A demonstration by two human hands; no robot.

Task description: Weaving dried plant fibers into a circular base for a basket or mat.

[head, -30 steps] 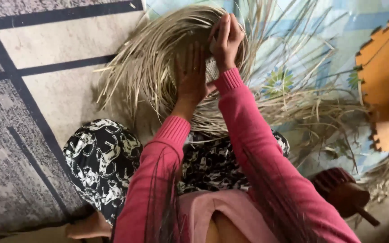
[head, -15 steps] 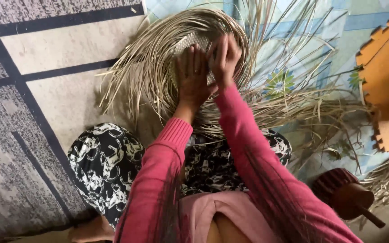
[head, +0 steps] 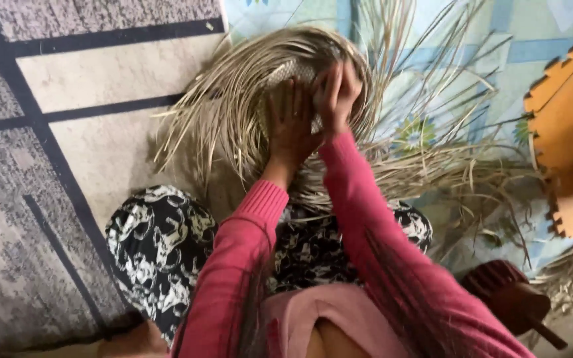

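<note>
Straw-coloured strips fan out from a half-woven piece (head: 293, 69) lying on the floor in front of the person's knees, straddling the edge where the grey patterned rug (head: 67, 132) meets the blue flowered mat (head: 445, 59). Both hands work at its middle. The left hand (head: 291, 126) lies flat on the weave, fingers spread and pressing down. The right hand (head: 337, 93) sits just beside it, touching it, fingers curled in around a few strips — pinching them, as far as the blur allows. Loose dry strands (head: 432, 172) trail toward the mat's right edge, where an orange foam tile (head: 565, 126) lies. A dark red wooden tool (head: 512, 301) rests near the right elbow.
</note>
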